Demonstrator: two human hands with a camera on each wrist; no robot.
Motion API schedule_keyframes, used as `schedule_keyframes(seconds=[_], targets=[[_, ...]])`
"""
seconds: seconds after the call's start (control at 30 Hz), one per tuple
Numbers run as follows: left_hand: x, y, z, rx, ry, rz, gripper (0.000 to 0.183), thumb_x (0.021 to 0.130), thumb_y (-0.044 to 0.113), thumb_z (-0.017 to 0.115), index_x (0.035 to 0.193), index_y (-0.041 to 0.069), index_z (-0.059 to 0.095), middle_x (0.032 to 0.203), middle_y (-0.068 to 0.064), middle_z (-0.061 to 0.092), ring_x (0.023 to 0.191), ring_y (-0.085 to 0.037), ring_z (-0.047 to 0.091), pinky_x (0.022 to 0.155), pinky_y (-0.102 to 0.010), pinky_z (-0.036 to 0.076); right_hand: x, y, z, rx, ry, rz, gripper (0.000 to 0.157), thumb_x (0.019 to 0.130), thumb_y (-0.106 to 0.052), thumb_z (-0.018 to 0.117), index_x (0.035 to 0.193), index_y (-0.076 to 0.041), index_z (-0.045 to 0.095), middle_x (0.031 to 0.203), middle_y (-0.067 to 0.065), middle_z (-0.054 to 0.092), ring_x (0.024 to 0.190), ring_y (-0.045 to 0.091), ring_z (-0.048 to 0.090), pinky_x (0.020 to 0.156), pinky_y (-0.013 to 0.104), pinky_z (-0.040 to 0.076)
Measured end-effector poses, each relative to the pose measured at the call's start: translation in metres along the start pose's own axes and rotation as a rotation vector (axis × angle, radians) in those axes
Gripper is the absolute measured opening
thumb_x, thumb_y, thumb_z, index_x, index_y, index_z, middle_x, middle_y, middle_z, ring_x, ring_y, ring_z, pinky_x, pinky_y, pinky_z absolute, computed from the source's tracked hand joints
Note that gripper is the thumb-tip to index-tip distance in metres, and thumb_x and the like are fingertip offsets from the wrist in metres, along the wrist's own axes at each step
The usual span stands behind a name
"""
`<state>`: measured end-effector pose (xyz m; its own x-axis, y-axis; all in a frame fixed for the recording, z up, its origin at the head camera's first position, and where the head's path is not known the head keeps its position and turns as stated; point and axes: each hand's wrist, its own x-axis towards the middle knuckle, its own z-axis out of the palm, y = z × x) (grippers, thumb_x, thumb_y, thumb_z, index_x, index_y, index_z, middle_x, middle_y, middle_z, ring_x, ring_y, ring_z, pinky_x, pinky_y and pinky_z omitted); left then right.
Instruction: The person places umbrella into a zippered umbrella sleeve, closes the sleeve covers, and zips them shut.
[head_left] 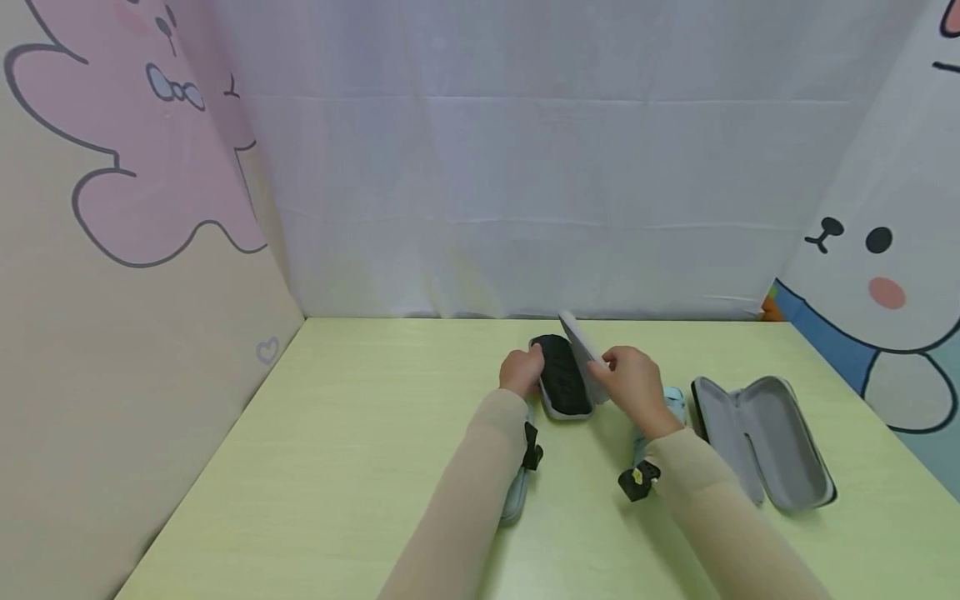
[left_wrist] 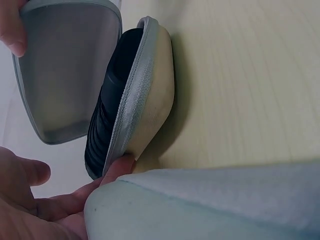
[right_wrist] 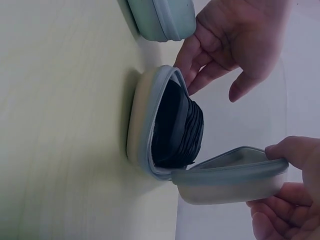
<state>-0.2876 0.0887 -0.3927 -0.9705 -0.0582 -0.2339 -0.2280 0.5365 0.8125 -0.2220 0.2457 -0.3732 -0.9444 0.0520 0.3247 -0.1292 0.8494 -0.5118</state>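
A small zip case (right_wrist: 141, 120) with a beige shell and grey rim stands open towards the back of the table. Packed into its base is a black pleated item (head_left: 562, 375); its kind is unclear. My left hand (head_left: 520, 372) touches the left side of the base with extended fingers, the thumb apart from it. On the other side my right hand (head_left: 633, 383) pinches the edge of the raised lid (head_left: 588, 362), thumb inside and fingers beneath, as the right wrist view shows. The lid's hollow inside (left_wrist: 70, 70) appears in the left wrist view.
At the right lies an open grey hard case (head_left: 783, 442). A pale blue case (head_left: 516, 497) lies partly under my left wrist, and a light blue item (head_left: 675, 402) is mostly hidden behind my right. White curtain (head_left: 525, 208) borders the table's back edge.
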Motion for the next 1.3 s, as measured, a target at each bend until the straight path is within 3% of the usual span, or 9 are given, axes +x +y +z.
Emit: schedule_keyframes(seconds=[0.2,0.43,0.67,1.0,1.3], targets=[[0.000,-0.002,0.000,0.000,0.009,0.006,0.051,0.097,0.038,0.038,0.114,-0.006,0.059,0.107,-0.019,0.061,0.091,-0.029,0.058,0.081,-0.030,0.046,0.000,-0.005,0.005,-0.016,0.018,-0.014,0.028,0.085,-0.021,0.064,0.092,0.007,0.066,0.071,0.011,0.061,0.058,0.021,0.053,0.057,0.039,0.045],[0.000,-0.003,0.000,-0.020,0.015,0.006,0.051,0.097,0.038,0.039,0.110,-0.006,0.061,0.097,-0.018,0.062,0.078,-0.027,0.060,0.071,-0.029,0.047,0.001,-0.013,0.011,-0.063,0.041,-0.050,0.026,0.082,-0.019,0.068,0.087,0.006,0.067,0.074,0.014,0.062,0.063,0.026,0.055,0.058,0.041,0.046],[0.002,-0.003,0.002,-0.004,0.040,0.008,0.052,0.097,0.039,0.038,0.112,-0.005,0.061,0.103,-0.018,0.062,0.087,-0.028,0.059,0.079,-0.031,0.046,0.000,-0.021,0.017,-0.118,0.036,-0.093,0.027,0.080,-0.020,0.071,0.083,0.006,0.067,0.075,0.016,0.062,0.067,0.029,0.056,0.061,0.042,0.047],[0.001,0.000,0.006,-0.003,0.039,-0.004,0.051,0.097,0.039,0.038,0.110,-0.005,0.062,0.102,-0.017,0.063,0.084,-0.028,0.059,0.076,-0.031,0.047,-0.003,-0.027,0.030,-0.189,0.050,-0.167,0.026,0.076,-0.020,0.075,0.066,0.000,0.062,0.063,0.010,0.051,0.057,0.024,0.047,0.052,0.037,0.042],[0.001,-0.003,0.005,-0.049,0.044,0.008,0.051,0.090,0.042,0.053,0.106,-0.006,0.062,0.092,-0.015,0.063,0.071,-0.025,0.060,0.058,-0.028,0.049,-0.005,-0.032,0.041,-0.216,0.081,-0.225,0.029,0.071,-0.017,0.078,0.061,0.000,0.057,0.063,0.010,0.049,0.059,0.027,0.048,0.051,0.039,0.042]])
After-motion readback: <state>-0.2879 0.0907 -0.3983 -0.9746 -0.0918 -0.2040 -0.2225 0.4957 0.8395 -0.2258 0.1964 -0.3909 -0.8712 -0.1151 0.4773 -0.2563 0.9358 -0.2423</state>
